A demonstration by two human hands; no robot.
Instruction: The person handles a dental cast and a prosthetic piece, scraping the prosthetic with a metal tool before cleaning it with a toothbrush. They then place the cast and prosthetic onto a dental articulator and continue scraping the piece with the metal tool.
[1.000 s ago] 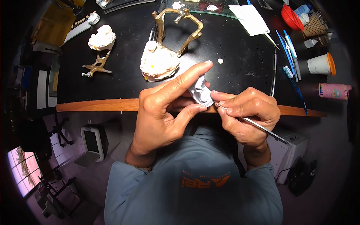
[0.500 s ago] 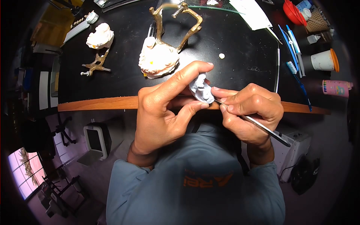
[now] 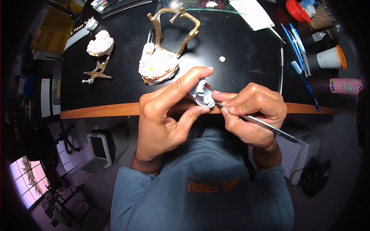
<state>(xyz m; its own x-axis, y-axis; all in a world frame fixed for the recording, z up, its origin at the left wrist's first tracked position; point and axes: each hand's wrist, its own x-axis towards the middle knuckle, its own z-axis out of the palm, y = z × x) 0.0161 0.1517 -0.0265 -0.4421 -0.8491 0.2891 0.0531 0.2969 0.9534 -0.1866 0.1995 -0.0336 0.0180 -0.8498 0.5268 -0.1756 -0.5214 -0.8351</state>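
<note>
Between the thumb and fingers of my left hand (image 3: 163, 111) is a small pale bluish-white moulded piece (image 3: 200, 94), hollowed and uneven, like a dental putty impression. My right hand (image 3: 256, 111) grips a slim metal carving tool (image 3: 271, 129) like a pen, its ribbed handle slanting down to the right. The tool's tip meets the lower right rim of the piece, and my right fingertips are right beside that rim. Both hands are over the bench's wooden front edge (image 3: 104, 111). Beyond my left hand stands a plaster dental model (image 3: 158, 65) joined to a brass articulator frame (image 3: 156, 29).
A second plaster model (image 3: 101, 43) on a brass articulator part (image 3: 98, 71) lies at the left. A small white lump (image 3: 222, 59) rests mid-bench. At the right are a blue toothbrush (image 3: 302, 77), a white cup with an orange rim (image 3: 329, 59) and a pink container (image 3: 345, 86).
The whole view has shifted slightly. The tool's handle end has swung up a little, and the moulded piece is turned slightly. Both hands keep their hold.
</note>
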